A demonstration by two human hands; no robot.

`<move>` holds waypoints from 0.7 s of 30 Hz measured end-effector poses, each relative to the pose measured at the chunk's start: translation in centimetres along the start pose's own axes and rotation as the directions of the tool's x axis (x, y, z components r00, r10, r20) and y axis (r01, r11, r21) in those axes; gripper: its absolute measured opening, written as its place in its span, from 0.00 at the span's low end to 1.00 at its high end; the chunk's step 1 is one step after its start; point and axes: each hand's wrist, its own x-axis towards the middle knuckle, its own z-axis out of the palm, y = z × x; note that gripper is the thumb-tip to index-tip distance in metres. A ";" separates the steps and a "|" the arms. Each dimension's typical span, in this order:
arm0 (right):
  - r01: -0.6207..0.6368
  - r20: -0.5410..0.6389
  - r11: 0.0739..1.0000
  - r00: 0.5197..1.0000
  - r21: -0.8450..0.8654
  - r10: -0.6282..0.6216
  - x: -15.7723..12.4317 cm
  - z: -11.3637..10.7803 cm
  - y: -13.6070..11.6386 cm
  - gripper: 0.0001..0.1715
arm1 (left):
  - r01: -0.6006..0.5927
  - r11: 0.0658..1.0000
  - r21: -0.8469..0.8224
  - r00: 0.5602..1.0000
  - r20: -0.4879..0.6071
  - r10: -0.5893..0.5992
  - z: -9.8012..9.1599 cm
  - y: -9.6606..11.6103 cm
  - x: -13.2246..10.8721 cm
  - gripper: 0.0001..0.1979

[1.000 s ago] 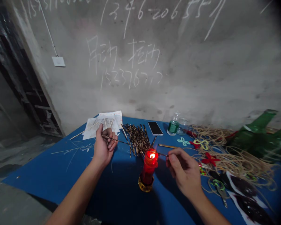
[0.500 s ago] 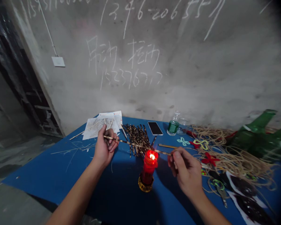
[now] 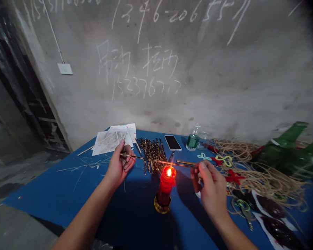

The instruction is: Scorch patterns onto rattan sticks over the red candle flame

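Observation:
A thin scorched stick (image 3: 156, 160) spans the space between my hands, its middle just above the flame of a lit red candle (image 3: 167, 185). The candle stands upright on a gold-coloured base. My left hand (image 3: 122, 160) pinches the stick's left end between thumb and fingers. At the other end, my right hand (image 3: 210, 184) has its thumb and fingers closed on the stick. Behind the candle lies a pile of dark-mottled sticks (image 3: 153, 151). A yellowish rod (image 3: 185, 162) lies on the table close behind the held stick.
On the blue table (image 3: 67, 187) are papers (image 3: 100, 142) with pale sticks, a phone (image 3: 173, 142) and a plastic bottle (image 3: 193, 139). Coiled cord (image 3: 266, 180), a red knotted ornament (image 3: 234, 177), nail clippers (image 3: 247, 217) and green glass bottles (image 3: 279, 149) crowd the right side.
Both hands have shifted slightly to the right with the stick, and the right hand is a little higher. The stick lies more level, and the candle flame looks taller.

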 end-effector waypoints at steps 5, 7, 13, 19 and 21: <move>-0.026 -0.100 0.997 0.994 0.068 0.033 0.5 -0.2 0.0 0.24 | 0.002 0.995 0.102 0.990 0.143 -0.017 -0.1 -0.3 -0.6 0.33; -0.015 -0.131 0.997 0.991 0.075 0.025 0.7 -0.3 -0.2 0.24 | -0.012 0.990 0.137 0.979 0.204 -0.016 -0.4 -0.5 -0.8 0.34; -0.014 -0.212 0.999 0.977 0.036 0.021 1.5 -0.4 -0.7 0.21 | -0.013 0.985 0.170 0.917 0.395 -0.056 -1.8 -1.4 -0.9 0.35; 0.028 -0.221 0.999 0.975 -0.033 -0.035 2.3 -1.0 -0.3 0.20 | 0.030 0.986 0.161 0.870 0.482 -0.105 -2.1 -1.5 -0.9 0.32; 0.031 -0.221 0.999 0.974 -0.039 -0.039 2.5 -1.3 0.0 0.19 | 0.050 0.983 0.174 0.864 0.487 -0.130 -1.9 -1.2 -1.1 0.31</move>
